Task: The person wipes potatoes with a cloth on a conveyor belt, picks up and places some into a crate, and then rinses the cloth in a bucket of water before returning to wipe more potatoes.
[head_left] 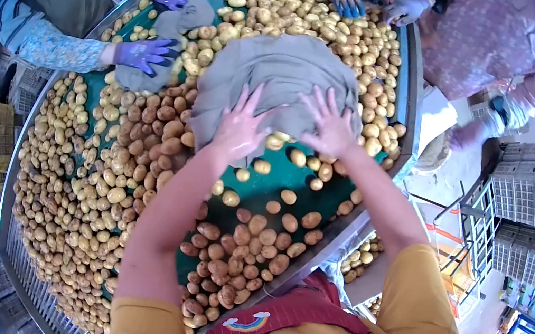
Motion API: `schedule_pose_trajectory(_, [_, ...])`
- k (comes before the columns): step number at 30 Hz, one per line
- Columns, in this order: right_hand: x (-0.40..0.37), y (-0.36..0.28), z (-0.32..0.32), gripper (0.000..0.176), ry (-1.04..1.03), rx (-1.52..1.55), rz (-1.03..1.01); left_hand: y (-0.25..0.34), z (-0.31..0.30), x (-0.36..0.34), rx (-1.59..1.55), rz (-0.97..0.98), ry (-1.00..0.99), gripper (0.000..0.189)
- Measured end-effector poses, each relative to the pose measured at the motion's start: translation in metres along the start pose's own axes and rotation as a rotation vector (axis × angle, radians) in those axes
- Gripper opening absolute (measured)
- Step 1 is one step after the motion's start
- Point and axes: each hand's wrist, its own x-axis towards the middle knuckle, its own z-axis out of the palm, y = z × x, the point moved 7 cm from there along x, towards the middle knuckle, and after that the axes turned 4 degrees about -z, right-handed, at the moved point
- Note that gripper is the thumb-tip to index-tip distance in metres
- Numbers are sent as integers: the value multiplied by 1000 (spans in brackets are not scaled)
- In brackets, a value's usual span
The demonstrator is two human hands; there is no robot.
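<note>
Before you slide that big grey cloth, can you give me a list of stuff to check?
1. Left hand on the big grey cloth: ok, fingers spread.
2. Right hand on it too: ok, fingers spread.
3. Cloth lying smooth: not ok, it has wrinkles.
4. Purple-gloved hand away from your cloth: ok, it rests on a smaller grey cloth.
5. No loose potatoes near the cloth's closest edge: not ok, several lie there.
6. Potatoes under the cloth's middle dry: cannot tell, they're hidden.
</note>
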Motion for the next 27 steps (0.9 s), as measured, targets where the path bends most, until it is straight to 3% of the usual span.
schedule_pose_trajectory(2, [-29, -32, 12, 100, -92, -75, -34, -13, 4, -36, 24, 6, -79, 59])
schedule_pose_trajectory(5, [-94, -91, 8, 103, -159, -96, -163, 22, -8, -124, 203, 46, -271, 65])
schedule_pose_trajectory(7, [-129, -111, 16, 103, -288, -31, -220, 38, 1, -179, 306, 35, -413, 79])
schedule_pose_trajectory(10, [-140, -115, 10, 103, -385, -11, -272, 47, 8, -208, 177, -47, -538, 78])
schedule_pose_trajectory(13, [-93, -94, 19, 99, -394, -101, -365, 26, 16, -160, 293, 7, -260, 77])
schedule_pose_trajectory(15, [-41, -73, 24, 78, -181, -173, -324, 10, 0, -104, 229, -57, -184, 69])
schedule_pose_trajectory(16, [-21, -73, 11, 70, -232, -202, -228, 6, -6, -79, 193, -84, -66, 65])
schedule_pose_trajectory(17, [-7, -66, 17, 64, -117, -171, -184, 4, -11, -64, 155, -103, 51, 61])
schedule_pose_trajectory(19, [-9, -79, 1, 58, 162, -85, -112, -2, -6, -55, 153, -148, 16, 59])
schedule_pose_trajectory(20, [-20, -79, 17, 64, -80, -146, -50, -2, -2, -55, 136, -173, 3, 57])
schedule_pose_trajectory(23, [-88, -105, 31, 63, -173, -40, -108, 19, 3, -127, -32, -122, -213, 59])
schedule_pose_trajectory(25, [-132, -125, 21, 63, -219, 17, -259, 35, 4, -181, 39, -13, -227, 57])
schedule_pose_trajectory(27, [-151, -120, 13, 54, -352, 188, -252, 32, 2, -211, -140, 8, -314, 50])
